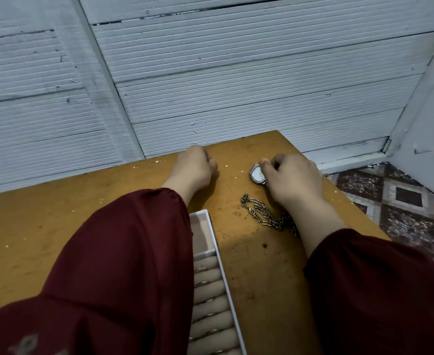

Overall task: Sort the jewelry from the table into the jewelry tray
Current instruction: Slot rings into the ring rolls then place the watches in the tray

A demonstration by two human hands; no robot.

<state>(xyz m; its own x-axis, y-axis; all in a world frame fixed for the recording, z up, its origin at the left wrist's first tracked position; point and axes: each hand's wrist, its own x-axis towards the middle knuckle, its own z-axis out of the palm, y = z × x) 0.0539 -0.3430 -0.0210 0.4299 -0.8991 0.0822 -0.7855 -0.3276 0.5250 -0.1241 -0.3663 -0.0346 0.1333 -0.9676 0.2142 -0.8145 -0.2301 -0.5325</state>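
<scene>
The right grip (pixel 294 178) is curled over a round silver pendant (pixel 257 174) at the far side of the desk (pixel 249 265), with the thumb on its upper rim and the fingers bent round its right edge, so it is grasping the pendant where it lies. A metal chain (pixel 260 213) sits in a loose heap just nearer, running under the right wrist. It probably joins the pendant, though the link is hidden. The pendant looks hard, smooth and fairly weighty for its kind, likely to slide on the wood, so a pinch across the rim seems best. The chain is limp and will trail, swing and snag on itself, so it would be safer gathered into the palm or lifted with the pendant than dragged. The left grip (pixel 194 167) rests knuckles-up at the far edge with its fingers tucked under. A small glint shows at the fingertips, but I cannot tell whether it is clenched on anything. The tray (pixel 219 257) lies close to the body between the arms, mostly covered by the left sleeve (pixel 123 265). Its padded rolls already hold several rings (pixel 201 268) in their slots, and a plain compartment sits beyond them, which looks the likelier place for the chain.
</scene>
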